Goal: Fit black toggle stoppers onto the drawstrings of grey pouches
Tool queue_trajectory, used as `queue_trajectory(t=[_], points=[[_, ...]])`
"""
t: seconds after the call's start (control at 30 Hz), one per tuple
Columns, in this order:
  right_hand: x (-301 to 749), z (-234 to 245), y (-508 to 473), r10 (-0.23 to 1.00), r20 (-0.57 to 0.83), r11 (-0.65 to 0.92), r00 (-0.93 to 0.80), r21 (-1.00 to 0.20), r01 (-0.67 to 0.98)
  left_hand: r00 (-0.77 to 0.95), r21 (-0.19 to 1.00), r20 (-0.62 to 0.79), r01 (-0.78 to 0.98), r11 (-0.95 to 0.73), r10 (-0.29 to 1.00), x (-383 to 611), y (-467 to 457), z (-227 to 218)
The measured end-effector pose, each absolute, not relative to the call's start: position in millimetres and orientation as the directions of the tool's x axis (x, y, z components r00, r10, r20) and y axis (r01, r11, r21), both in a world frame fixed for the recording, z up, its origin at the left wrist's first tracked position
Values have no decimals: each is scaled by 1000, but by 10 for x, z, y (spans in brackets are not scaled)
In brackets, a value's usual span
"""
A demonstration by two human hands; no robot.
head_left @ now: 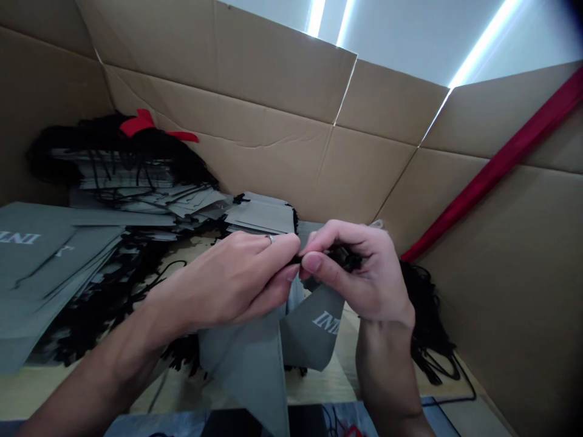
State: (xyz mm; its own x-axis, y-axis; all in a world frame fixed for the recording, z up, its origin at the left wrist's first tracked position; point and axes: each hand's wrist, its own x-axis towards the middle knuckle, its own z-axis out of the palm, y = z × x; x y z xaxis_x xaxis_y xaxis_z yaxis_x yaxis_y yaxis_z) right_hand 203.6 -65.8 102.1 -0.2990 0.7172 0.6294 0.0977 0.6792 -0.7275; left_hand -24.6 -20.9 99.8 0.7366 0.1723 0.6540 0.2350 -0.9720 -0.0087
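Note:
In front of me my left hand (pixel 246 273) is closed in a pinch on a black cord (pixel 296 260), with a ring on one finger. My right hand (pixel 359 267) meets it there, thumb and forefinger pinching the same cord, and more black cord is bunched inside its curled fingers. Below both hands hangs a grey folded piece (pixel 246 358) that looks like a paper bag; a flap (pixel 312 334) of it carries white letters. The hands hide where the cord joins the grey piece.
Grey printed pieces (pixel 36 267) with black cords lie heaped at the left. Behind them is a taller stack (pixel 127 170) with a red strip on top. Another stack (pixel 259 212) stands beyond my hands. Loose black cords (pixel 423 315) lie at the right. Cardboard walls (pixel 273 121) enclose the table.

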Motion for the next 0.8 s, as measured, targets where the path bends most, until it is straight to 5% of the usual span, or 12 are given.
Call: queue_trajectory(t=[0.57, 0.8], points=[[1955, 993, -624, 732, 599, 626, -325, -779, -27, 645, -9, 758, 163, -987, 100, -336, -178, 1003], [1990, 1029, -642, 703, 675, 710, -225, -680, 179, 706, 216, 670, 108, -970, 228, -379, -124, 1090]])
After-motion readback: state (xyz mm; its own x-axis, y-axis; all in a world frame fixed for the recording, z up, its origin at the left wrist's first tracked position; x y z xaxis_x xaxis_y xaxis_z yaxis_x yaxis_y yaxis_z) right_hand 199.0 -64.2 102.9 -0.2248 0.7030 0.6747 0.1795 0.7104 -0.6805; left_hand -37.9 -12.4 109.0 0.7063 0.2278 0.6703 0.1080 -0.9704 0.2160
